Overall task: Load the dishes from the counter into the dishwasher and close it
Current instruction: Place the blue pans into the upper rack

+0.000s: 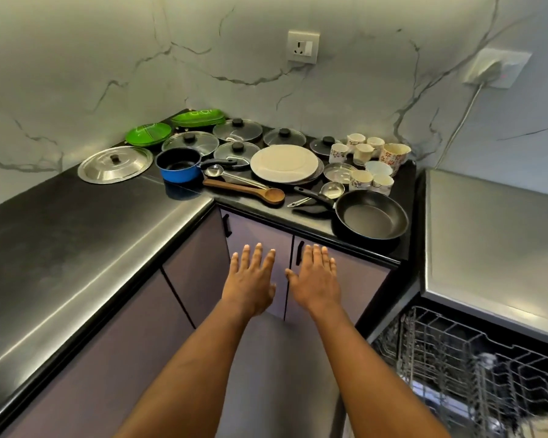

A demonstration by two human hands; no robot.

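Dishes crowd the corner of the black counter (60,235): a blue saucepan (179,167), a black frying pan (372,218), a white plate (283,162), a wooden spoon (247,191), a steel ladle (231,176), a steel lid (115,164), several glass lids (237,130), green plates (148,134), and several patterned cups (394,154). My left hand (250,279) and my right hand (315,281) hover side by side, fingers straight, palms down, in front of the cabinet doors below the counter edge. Both hold nothing. The dishwasher rack (475,365) stands pulled out at the lower right.
A steel worktop (494,235) sits above the dishwasher on the right. Purple cabinet doors (260,235) with black handles lie under the counter. Two wall sockets (302,47) are on the marble backsplash, one with a cable plugged in. The counter's left stretch is bare.
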